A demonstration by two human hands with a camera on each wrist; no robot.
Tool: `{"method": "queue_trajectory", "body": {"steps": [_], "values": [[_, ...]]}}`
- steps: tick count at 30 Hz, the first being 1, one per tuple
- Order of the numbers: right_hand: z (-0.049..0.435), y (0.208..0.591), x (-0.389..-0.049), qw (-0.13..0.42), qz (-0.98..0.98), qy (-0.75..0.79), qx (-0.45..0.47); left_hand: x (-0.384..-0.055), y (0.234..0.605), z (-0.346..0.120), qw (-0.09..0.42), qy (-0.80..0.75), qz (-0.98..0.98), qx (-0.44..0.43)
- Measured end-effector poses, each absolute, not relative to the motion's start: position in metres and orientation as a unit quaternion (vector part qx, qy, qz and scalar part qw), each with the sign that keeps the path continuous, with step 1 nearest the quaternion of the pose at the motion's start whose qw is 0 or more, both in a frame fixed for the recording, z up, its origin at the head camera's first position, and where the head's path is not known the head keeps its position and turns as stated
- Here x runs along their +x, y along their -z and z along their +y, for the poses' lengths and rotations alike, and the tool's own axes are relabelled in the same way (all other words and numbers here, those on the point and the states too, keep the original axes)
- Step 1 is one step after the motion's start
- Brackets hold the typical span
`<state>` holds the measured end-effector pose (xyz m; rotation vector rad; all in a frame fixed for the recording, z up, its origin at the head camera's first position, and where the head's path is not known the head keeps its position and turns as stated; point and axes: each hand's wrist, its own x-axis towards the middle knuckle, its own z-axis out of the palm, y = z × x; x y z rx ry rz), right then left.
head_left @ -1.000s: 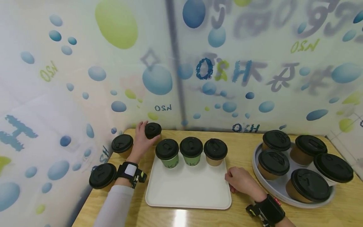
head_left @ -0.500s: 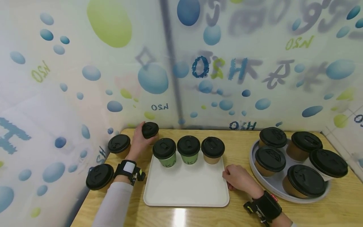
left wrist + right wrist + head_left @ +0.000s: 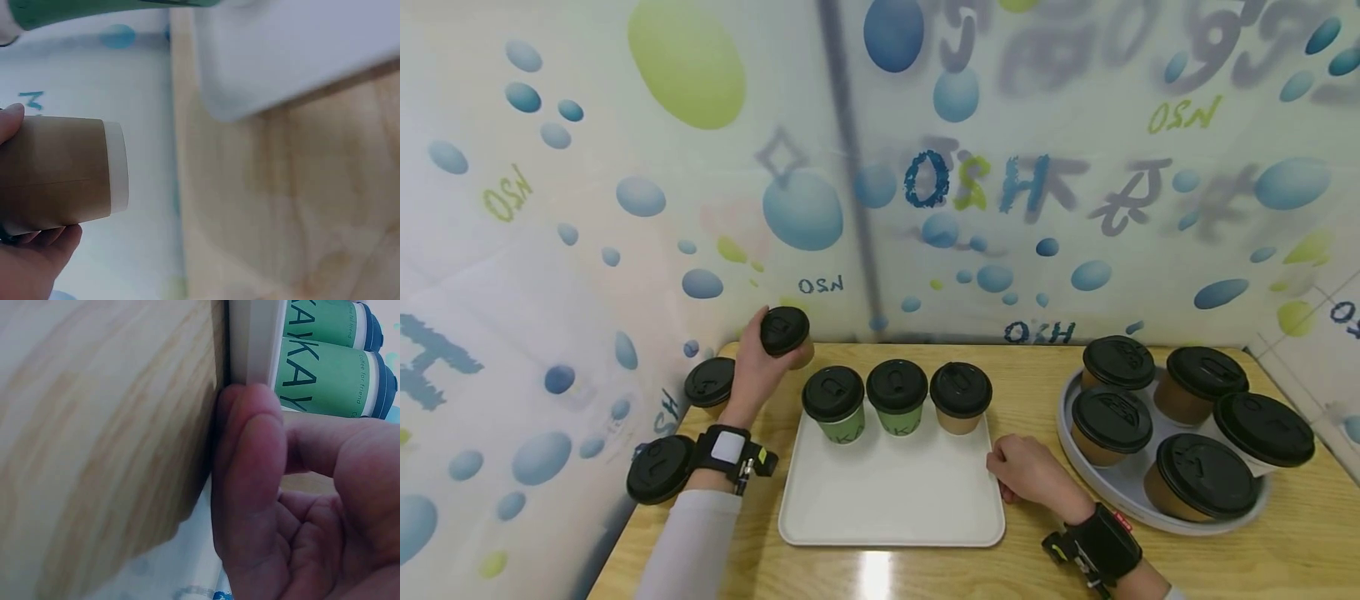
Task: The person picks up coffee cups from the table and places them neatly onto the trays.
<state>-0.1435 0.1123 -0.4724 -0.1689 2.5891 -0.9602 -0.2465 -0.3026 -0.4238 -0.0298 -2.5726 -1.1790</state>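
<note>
My left hand (image 3: 754, 367) grips a brown paper coffee cup with a black lid (image 3: 785, 331) at the back left, with fingers and thumb around its side. In the left wrist view that cup (image 3: 59, 172) shows its plain brown wall and white base end, raised off the wooden table. My right hand (image 3: 1028, 471), fingers curled, holds the right rim of the white rectangular tray (image 3: 891, 500) between thumb and fingers. Along the tray's far side stand two green coffee cups (image 3: 842, 427) and one brown coffee cup (image 3: 961, 421), all with black lids.
Two more lidded cups stand at the left edge, a rear one (image 3: 710, 383) and a nearer one (image 3: 660, 469), partly behind the left arm. On the right, a round grey tray (image 3: 1078, 467) carries several lidded cups. A patterned curtain (image 3: 955, 250) hangs behind the table.
The left hand has lifted the brown cup from the back of the table, moving it slightly up and left and tilting it. The right hand has stayed at the tray's rim.
</note>
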Motion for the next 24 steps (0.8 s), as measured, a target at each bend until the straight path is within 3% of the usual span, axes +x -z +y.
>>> {"method": "queue_trajectory", "body": {"steps": [24], "values": [[0.113, 0.470, -0.140, 0.186, 0.921, 0.337, -0.065, -0.226, 0.374, -0.281, 0.220, 0.422, -0.876, -0.077]]}}
